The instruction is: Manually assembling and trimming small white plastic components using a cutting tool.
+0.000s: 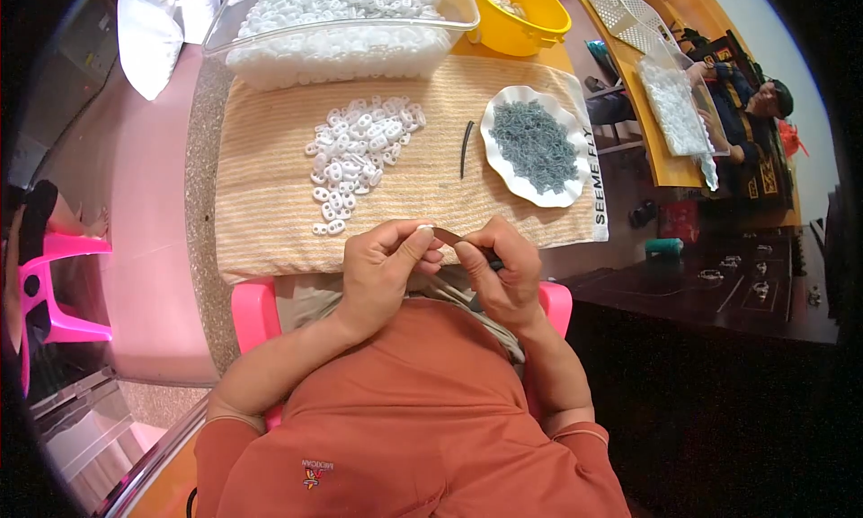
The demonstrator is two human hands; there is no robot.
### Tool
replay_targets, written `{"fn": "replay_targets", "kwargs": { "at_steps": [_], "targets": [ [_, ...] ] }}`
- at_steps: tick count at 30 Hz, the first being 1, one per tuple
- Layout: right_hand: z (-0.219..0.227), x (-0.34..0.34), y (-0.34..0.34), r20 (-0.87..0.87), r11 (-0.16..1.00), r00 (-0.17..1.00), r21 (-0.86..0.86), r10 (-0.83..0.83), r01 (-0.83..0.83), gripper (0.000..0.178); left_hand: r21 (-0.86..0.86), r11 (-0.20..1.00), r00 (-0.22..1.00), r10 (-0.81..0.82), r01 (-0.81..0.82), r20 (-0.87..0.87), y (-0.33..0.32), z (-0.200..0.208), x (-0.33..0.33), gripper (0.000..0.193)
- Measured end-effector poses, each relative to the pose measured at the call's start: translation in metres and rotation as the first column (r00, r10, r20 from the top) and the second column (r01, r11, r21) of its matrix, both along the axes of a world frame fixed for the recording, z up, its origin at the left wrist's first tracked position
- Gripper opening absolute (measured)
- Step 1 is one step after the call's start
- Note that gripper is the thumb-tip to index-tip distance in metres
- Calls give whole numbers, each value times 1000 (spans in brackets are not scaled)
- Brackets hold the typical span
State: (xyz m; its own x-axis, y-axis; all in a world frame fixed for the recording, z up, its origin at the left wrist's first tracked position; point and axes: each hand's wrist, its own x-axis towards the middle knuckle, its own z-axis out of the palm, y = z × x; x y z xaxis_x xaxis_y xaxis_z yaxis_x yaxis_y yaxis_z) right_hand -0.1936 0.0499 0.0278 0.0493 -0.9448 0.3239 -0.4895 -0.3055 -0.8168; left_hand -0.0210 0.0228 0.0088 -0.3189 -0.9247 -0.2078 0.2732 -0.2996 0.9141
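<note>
My left hand [382, 262] is closed in a pinch near the table's front edge. Between its thumb and fingertips shows a small white plastic piece [426, 227]. Close beside it, my right hand [505, 271] is closed round a slim dark tool [447, 236], whose thin end points toward the white piece. Whether the two touch, I cannot tell. Ahead of my left hand lies a loose pile of white oval plastic pieces with two holes [360, 150]. A white scalloped plate [496, 172] at the right holds many small grey-green pieces [537, 143].
A striped towel [270, 177] covers the table. A short black strip [466, 150] lies left of the plate. At the back stand a clear tub [342, 33] full of white pieces and a yellow basin [521, 33]. Another person [742, 114] sits at a table to the right. A pink stool [63, 289] stands left.
</note>
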Motion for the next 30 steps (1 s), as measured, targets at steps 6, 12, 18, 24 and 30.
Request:
{"fn": "replay_targets", "kwargs": {
  "at_steps": [6, 12, 18, 24, 30],
  "targets": [
    [-7, 9, 3, -262, 963, 960, -268, -96, 24, 13, 1, 999, 999, 41, -41, -33, 1, -2, 0, 21],
    [-11, 13, 8, -311, 950, 935, -306, -167, 68, 13, 23, 999, 995, 41, -39, -89, 1, -2, -2, 22],
    [-2, 0, 1, 108, 973, 991, 224, -79, 53, 13, 30, 999, 988, -12, 17, -157, 0, -4, -2, 24],
    [-6, -6, -2, 351, 946, 935, 316, -45, -73, 15, 78, 996, 994, -33, 41, -103, -1, -2, -1, 24],
    [-7, -4, -1, 132, 985, 991, 174, -13, -10, 13, 73, 997, 993, -23, 31, -112, -1, -7, 0, 24]
  ]
}}
